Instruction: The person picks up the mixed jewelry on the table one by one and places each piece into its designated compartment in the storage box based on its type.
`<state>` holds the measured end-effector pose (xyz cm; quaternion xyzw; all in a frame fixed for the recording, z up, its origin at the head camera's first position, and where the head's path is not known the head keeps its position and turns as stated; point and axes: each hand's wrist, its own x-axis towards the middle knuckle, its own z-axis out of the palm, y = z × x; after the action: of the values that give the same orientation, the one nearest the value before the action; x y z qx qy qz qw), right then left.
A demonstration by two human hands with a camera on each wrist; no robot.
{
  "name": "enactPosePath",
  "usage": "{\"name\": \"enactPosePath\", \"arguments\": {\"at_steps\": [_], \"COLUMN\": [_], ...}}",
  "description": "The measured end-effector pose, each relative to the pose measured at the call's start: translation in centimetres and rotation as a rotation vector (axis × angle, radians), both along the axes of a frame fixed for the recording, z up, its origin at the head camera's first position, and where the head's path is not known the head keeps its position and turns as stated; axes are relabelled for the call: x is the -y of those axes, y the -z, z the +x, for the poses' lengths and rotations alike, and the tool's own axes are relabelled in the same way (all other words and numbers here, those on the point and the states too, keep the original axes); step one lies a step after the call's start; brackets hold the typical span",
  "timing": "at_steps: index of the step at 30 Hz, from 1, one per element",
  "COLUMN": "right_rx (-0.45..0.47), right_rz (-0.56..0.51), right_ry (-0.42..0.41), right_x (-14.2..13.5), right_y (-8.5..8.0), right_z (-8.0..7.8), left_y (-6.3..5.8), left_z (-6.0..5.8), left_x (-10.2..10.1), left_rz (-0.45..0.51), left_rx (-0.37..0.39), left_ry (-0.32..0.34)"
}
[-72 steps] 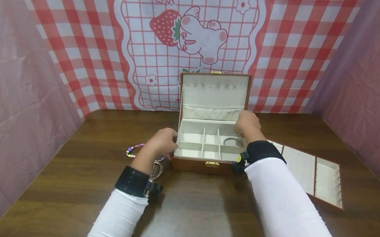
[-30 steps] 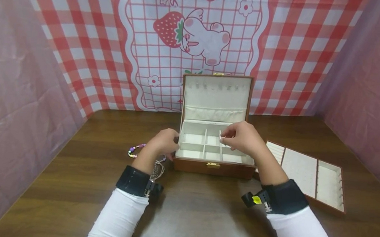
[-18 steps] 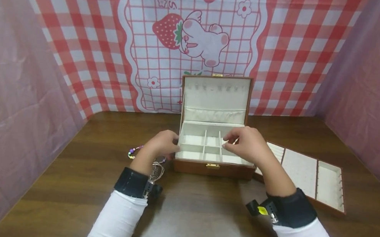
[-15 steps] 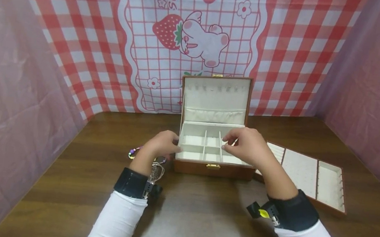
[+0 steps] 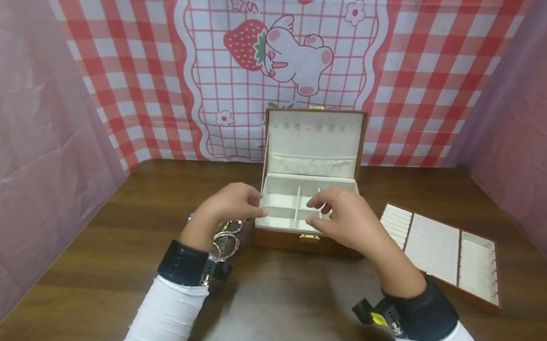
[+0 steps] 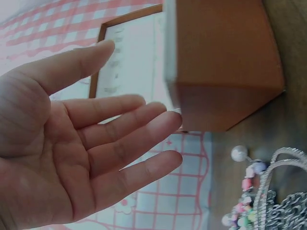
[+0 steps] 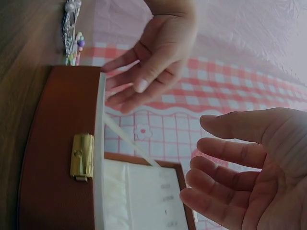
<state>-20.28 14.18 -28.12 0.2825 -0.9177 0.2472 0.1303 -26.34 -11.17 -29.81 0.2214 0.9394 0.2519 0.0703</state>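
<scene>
Fingers parted and relaxed, the left hand (image 5: 230,204) is just beside, the right hand (image 5: 348,220) above, an open, cream-lined, rectangular brown leather-look box (image 5: 278,240). Behind, red-and-white checked cloth (image 5: 421,69) shows "stra".

both hands (image 5: 232,202) (image 5: 347,216), fingers (image 6: 139,142) apparently relaxed

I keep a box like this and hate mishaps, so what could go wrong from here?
The left hand is close to the silver jewelry and might drag it. The beaded bracelet lies right by that jewelry, so the two could tangle if lifted. The raised lid of the box might fall onto the right hand in front of it if bumped.
</scene>
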Motion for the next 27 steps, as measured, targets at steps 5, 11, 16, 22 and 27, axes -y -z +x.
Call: {"name": "enactPosePath", "arguments": {"at_steps": [5,11,16,22,27], "right_rx": [-0.035,-0.054,-0.057,-0.062,-0.059], "right_rz": [-0.012,-0.025,-0.039,-0.049,-0.042], "right_ry": [-0.031,-0.054,-0.069,-0.084,-0.075], "right_x": [0.6,0.8,0.8,0.9,0.7], "right_y": [0.3,0.5,0.5,0.5,0.4], "right_z": [0.2,0.4,0.5,0.5,0.6], "left_y": [-0.8,-1.3,-1.5,-1.7,-1.6], "left_z": [0.6,1.3,1.6,1.8,1.9], "left_x": [0.8,1.9,2.4,3.1,4.0], "left_rz": [0.058,0.131,0.213,0.272,0.238], "left_rx": [-0.005,-0.003,-0.081,-0.219,-0.264], "left_ry": [0.017,0.046,0.077,0.031,0.006]}}
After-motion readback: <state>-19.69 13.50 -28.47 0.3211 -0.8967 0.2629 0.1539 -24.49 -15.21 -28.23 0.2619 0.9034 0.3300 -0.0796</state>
